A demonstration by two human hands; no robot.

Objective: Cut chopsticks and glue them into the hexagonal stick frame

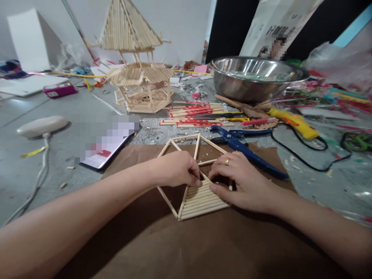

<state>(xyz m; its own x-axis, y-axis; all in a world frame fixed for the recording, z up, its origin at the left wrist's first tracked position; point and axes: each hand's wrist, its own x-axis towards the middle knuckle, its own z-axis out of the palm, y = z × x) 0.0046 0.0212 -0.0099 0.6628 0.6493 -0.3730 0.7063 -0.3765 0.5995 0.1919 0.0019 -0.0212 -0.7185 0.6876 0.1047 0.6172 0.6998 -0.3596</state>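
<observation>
A flat polygonal frame of thin wooden sticks (167, 202) lies on brown paper, divided into triangles by inner sticks. One near triangle is partly filled with a row of parallel wooden sticks (200, 201). At the upper left of this row is my left hand (180, 168), thumb and fingers pinched together; whatever is between them is hidden. My right hand (236, 180), with a ring on one finger, curls over the frame's right side. Its thumb and fingertips close at the top end of the row, gripping the frame. The two sets of fingertips are close together.
Blue-handled cutters (247, 149) lie beyond my right hand, near a yellow glue gun (295, 122) with a black cord. Red-marked sticks (194, 112), a tiered stick pavilion (145, 85) and a metal bowl (255, 83) stand behind. A phone (112, 145) and a white corded device (43, 126) are left.
</observation>
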